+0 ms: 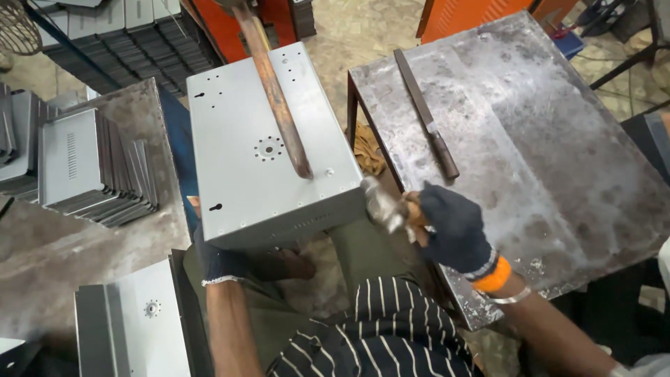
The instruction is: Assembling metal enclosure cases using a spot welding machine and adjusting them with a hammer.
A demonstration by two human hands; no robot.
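Note:
A grey sheet-metal box (265, 146) with punched holes rests on my lap, tilted toward me. My left hand (220, 262), in a dark glove, grips its lower left edge from underneath. My right hand (453, 227), gloved with an orange cuff, is closed around a hammer (387, 207) whose blurred metal head is at the box's right corner. A long rusty bar (276, 91) lies across the top of the box.
A worn steel table (530, 139) stands at right with a metal file (427, 115) on it. Stacks of grey metal panels (91, 171) sit at left, another panel (139, 321) at lower left. Dark panel stacks (132, 42) and an orange machine (474, 14) are behind.

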